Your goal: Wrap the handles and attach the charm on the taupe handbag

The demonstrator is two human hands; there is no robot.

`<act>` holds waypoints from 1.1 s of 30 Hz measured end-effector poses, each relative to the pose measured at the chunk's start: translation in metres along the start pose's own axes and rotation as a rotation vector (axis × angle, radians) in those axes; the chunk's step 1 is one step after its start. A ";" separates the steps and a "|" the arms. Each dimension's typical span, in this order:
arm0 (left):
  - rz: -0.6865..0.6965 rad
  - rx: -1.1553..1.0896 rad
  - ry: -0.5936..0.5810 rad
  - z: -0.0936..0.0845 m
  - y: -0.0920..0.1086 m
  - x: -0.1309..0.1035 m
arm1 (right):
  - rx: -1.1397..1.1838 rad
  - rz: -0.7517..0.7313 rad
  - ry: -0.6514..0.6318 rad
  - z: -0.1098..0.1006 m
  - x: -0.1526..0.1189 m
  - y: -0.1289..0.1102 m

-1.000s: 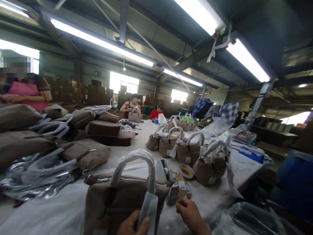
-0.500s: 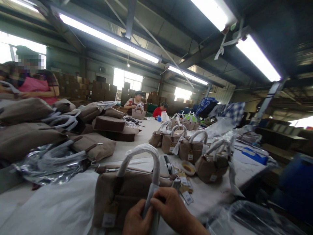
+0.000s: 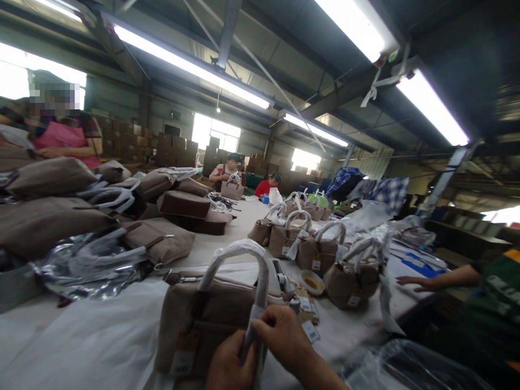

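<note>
A taupe handbag (image 3: 174,309) stands upright in front of me, its arched handle (image 3: 239,249) wrapped in white paper. Near the handle's right foot, my left hand (image 3: 233,360) pinches a loose strip of the white wrapping paper (image 3: 249,336). My right hand (image 3: 286,336) grips the same wrapping slightly higher, thumb and forefinger together. A tan tag with a white label (image 3: 182,360) hangs on the bag's front. The hands cover the lower right of the bag.
Taupe bags (image 3: 60,179) lie heaped at left beside crinkled clear plastic (image 3: 77,271). Several upright bags (image 3: 320,249) line the right, near a small bowl (image 3: 312,281) and loose tags (image 3: 311,331). A co-worker's hand (image 3: 418,283) reaches over the table's right edge. Other people sit farther back.
A co-worker's arm and dark green top have come into view at right. The view has shifted slightly. Both my hands keep hold of the wrapping at nearly the same spot.
</note>
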State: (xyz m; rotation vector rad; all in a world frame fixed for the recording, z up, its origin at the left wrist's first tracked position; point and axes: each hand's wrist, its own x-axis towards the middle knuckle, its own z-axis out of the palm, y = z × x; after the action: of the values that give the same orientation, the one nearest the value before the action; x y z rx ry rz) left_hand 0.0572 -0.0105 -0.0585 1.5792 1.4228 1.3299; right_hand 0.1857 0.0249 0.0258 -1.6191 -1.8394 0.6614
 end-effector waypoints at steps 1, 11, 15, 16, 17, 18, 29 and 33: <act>0.019 0.013 0.017 0.002 -0.003 0.000 | -0.017 0.008 -0.003 0.000 0.002 0.000; 0.218 0.003 0.074 0.019 -0.022 -0.002 | -0.403 -0.044 0.102 0.013 -0.001 -0.007; 0.182 -0.027 0.069 0.015 -0.018 -0.002 | -0.395 -0.057 0.113 0.017 -0.005 -0.007; 0.159 -0.025 0.070 0.014 -0.017 -0.002 | -0.380 -0.054 0.104 0.016 -0.006 -0.006; 0.134 -0.018 0.070 0.012 -0.016 -0.001 | -0.357 -0.051 0.094 0.014 -0.007 -0.006; 0.110 -0.007 0.068 0.011 -0.015 -0.001 | -0.324 -0.052 0.078 0.011 -0.008 -0.005; -0.038 0.041 -0.023 -0.002 0.008 0.003 | 0.061 -0.013 -0.040 -0.010 -0.008 0.005; -0.042 0.027 -0.030 -0.006 0.013 0.002 | 0.035 0.003 -0.006 -0.008 -0.007 0.001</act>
State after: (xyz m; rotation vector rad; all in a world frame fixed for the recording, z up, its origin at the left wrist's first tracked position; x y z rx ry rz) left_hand 0.0557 -0.0120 -0.0444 1.5712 1.4542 1.2624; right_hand 0.1929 0.0181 0.0301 -1.5990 -1.8200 0.6966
